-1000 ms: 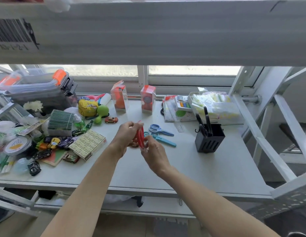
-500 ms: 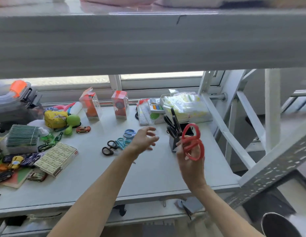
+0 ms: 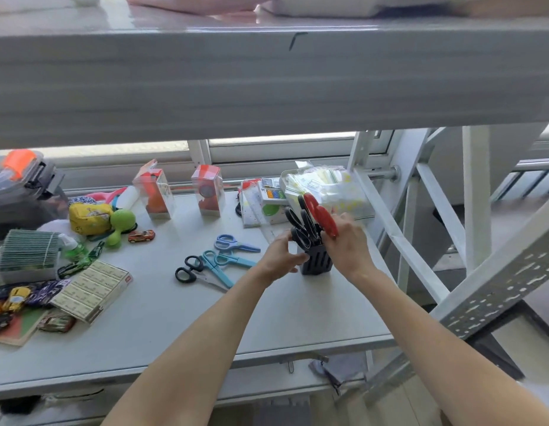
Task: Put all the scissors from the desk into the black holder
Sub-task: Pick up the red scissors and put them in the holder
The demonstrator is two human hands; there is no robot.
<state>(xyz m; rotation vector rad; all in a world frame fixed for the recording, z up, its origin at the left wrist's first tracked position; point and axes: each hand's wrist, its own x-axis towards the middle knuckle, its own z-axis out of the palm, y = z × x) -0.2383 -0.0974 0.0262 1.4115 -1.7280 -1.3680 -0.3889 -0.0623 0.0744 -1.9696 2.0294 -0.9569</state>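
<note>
- The red plastic-handled scissors [image 3: 321,216] sit in the grip of the right hand [image 3: 346,247], fingers closed round the lower handle loop, the smooth oval loops tilted above the top of the black slotted plastic holder [image 3: 316,263]; their blades are hidden.
- The holder, a small square box with vertical slits, stands on the pale grey desk [image 3: 174,321]; black-handled scissors [image 3: 300,229] stand in it, handles up, the count unclear.
- The left hand [image 3: 280,256] curls against the holder's left wall, fingers touching it, with nothing else in its grip.
- Left of the holder three pairs lie flat on the desk: one blue-handled pair [image 3: 234,244] farthest back, one light-blue pair [image 3: 219,264] overlapping one black-handled pair [image 3: 193,272].
- Farther left of the holder lies a flat cream cardboard box [image 3: 93,290] printed in a grid.
- Behind the holder stand two clear plastic boxes with red contents [image 3: 207,192].
</note>
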